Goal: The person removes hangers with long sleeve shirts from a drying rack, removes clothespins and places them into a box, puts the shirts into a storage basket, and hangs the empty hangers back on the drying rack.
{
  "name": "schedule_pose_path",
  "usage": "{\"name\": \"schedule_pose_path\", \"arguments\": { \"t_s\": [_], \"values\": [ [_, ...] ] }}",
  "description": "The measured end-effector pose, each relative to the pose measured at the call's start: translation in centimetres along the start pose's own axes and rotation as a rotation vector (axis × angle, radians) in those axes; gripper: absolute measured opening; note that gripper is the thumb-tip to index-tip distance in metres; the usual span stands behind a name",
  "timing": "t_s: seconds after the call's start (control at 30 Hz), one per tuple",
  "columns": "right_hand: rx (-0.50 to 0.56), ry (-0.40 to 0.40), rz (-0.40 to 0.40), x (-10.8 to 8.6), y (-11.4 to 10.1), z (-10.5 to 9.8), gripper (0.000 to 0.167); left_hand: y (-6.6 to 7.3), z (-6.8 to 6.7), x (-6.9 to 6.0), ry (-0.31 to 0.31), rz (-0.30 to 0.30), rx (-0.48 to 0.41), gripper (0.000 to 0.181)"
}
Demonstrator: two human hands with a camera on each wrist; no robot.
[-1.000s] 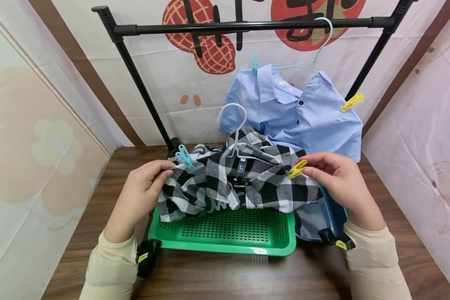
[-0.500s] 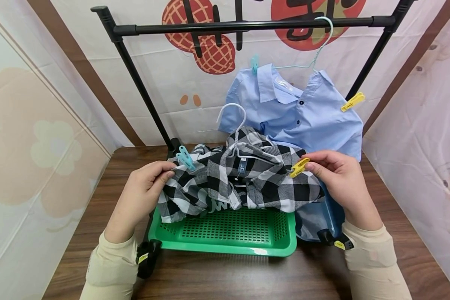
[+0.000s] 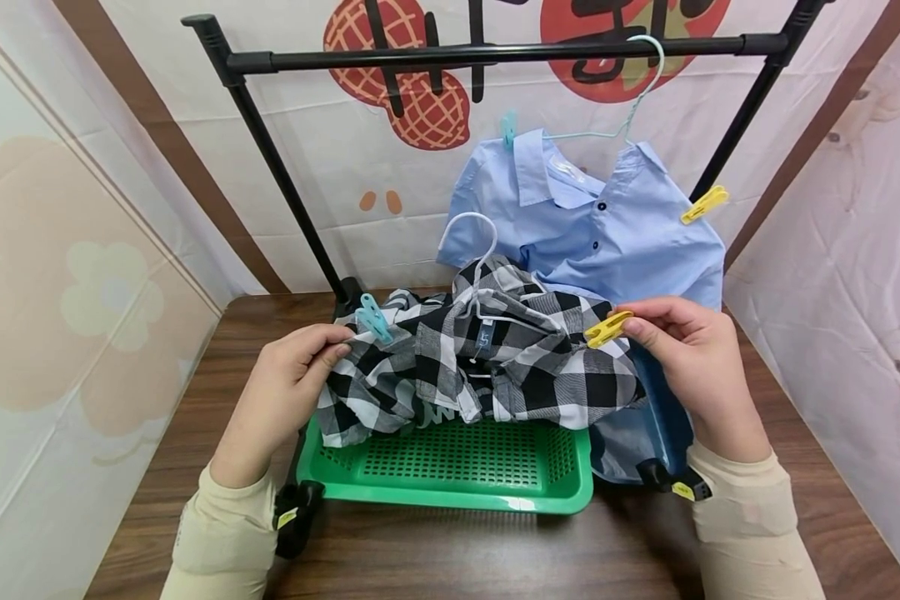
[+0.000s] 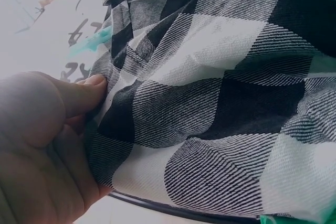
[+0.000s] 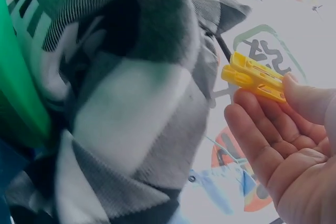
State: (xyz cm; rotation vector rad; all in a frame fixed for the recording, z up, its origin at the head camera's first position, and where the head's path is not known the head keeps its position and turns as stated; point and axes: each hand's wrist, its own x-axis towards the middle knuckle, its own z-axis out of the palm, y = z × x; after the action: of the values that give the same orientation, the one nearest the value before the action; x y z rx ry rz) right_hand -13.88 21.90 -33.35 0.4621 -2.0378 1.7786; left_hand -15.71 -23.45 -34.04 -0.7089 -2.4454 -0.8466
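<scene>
Nearest us, the brown table runs in front of the green basket, from which we take every other place. Off the basket's far left corner, we see the left hand pinching the edge of the checked shirt between thumb and fingers, likely to keep the cloth steady. Off its far right corner, the right hand grips the yellow clothespin by its tail end, a hold that, we judge, lets a squeeze part the tips; these point toward the shirt's shoulder, and in the right wrist view we find no cloth between them. The checked shirt lies slumped across the basket's far part, its collar around the white hanger, whose hook rises free. Above the basket's far left corner the light-blue clothespin sits on the shoulder, presumably to stop the fabric slipping. Right of the basket, partly under the shirt, we see a blue tub. Beyond the basket, to the right, the blue shirt hangs by the pale green hanger from the black rack, another light-blue clothespin and another yellow clothespin at its shoulders. We count two hands, two shirts, two hangers, four clothespins, one basket, one tub and one rack.
</scene>
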Motion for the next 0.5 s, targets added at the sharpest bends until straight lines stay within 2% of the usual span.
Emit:
{"name": "schedule_pose_path", "arguments": {
  "t_s": [0.13,0.27,0.4,0.5],
  "values": [
    [0.100,0.023,0.039,-0.1,-0.4,-1.0,0.023,0.0,-0.2,-0.1,0.008,-0.020,0.003,0.015],
    [0.109,0.083,0.051,-0.1,-0.6,-2.8,0.024,0.0,-0.4,-0.1,0.013,-0.061,0.000,0.015],
    [-0.025,0.102,0.000,0.1,-0.4,-4.9,0.025,0.0,-0.7,0.0,0.019,-0.091,0.003,0.014],
    [-0.225,0.086,-0.029,-0.1,0.2,-6.5,0.027,0.1,-0.5,-0.3,0.035,-0.096,0.015,0.015]
  ]
}}
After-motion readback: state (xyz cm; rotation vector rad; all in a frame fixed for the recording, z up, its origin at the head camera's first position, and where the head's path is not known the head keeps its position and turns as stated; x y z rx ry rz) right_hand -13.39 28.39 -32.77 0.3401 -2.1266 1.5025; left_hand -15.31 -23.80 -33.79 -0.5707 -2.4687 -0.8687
